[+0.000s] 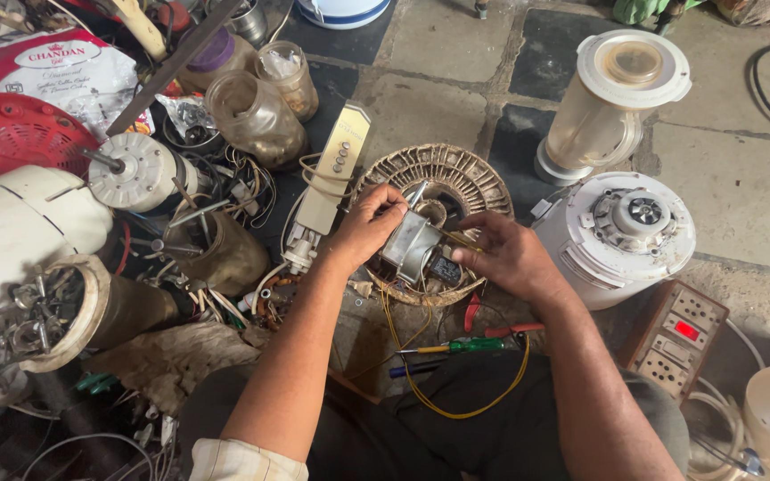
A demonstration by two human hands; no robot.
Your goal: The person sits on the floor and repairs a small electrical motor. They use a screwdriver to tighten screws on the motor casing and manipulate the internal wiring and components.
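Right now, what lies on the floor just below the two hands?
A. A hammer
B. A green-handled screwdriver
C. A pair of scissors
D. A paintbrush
B: a green-handled screwdriver lies on the floor below the left hand and right hand, which hold a small metal motor part.

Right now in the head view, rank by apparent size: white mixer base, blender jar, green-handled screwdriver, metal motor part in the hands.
1. white mixer base
2. blender jar, close behind it
3. metal motor part
4. green-handled screwdriver, longer but thinner, so unsure

motor over fan guard, mixer base right.
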